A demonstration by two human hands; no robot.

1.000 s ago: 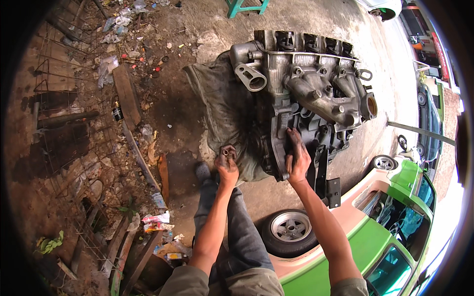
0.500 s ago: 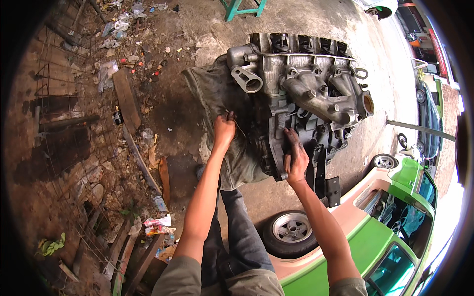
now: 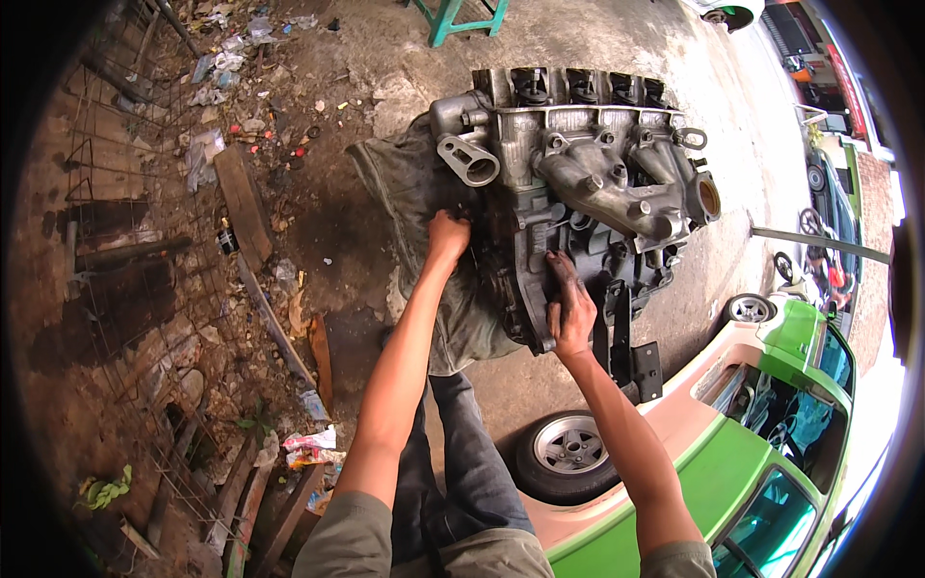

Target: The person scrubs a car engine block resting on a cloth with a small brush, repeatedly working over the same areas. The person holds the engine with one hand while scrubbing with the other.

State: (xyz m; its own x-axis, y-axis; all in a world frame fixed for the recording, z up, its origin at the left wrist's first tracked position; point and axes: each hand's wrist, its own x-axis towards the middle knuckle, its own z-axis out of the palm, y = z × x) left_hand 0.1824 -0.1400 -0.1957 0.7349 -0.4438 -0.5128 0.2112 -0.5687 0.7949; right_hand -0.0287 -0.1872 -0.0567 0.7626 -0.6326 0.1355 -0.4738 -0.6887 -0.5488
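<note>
A large grey, oil-dark engine (image 3: pixel 597 183) stands in front of me, with a cast metal intake manifold (image 3: pixel 607 188) along its right side. My left hand (image 3: pixel 449 238) is closed in a fist at the engine's left face. A thin rod-like tool seems to be in it, but is mostly hidden now. My right hand (image 3: pixel 572 313) lies on the engine's near right side, its blackened fingers stretched along the casing. Beneath and left of the engine spreads a dirty grey-green cloth (image 3: pixel 472 337).
A green car (image 3: pixel 665 482) with pinkish bare patches is at the right, its wheel (image 3: pixel 568 453) near my legs. A black bracket (image 3: pixel 636 366) juts from the engine. Planks (image 3: pixel 243 202) and litter cover the ground left. A green stool (image 3: pixel 467 17) stands at the far side.
My left hand has moved slightly right and closer against the engine, so the thin rod now barely shows. My right hand stays on the casing. The whole view has shifted a little.
</note>
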